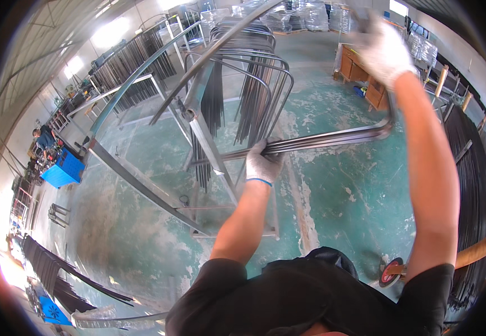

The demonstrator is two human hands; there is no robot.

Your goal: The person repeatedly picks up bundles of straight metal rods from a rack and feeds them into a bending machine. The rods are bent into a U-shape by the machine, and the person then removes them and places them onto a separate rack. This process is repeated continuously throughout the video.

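My left hand [264,164], in a white glove with a blue cuff edge, grips a bundle of bent metal tubes [327,139]. The tubes run right from it to a rounded bend, then turn up behind my right wrist. High at the right, my right hand [379,48] is blurred, its gloved fingers curled around a dark upper part of the tubes. Left of my left hand, the tube ends pass by the slanted post of a metal rack [211,147]. More bent tubes [260,75] hang over the rack's beam, legs down.
Long metal bars [142,185] slope across the left of the rack. A person [45,136] works by a blue machine cabinet [64,168] at the far left. Wooden desks [352,65] stand behind my right hand. Dark tube stacks [472,185] line the right side, near a red-hubbed wheel [390,272].
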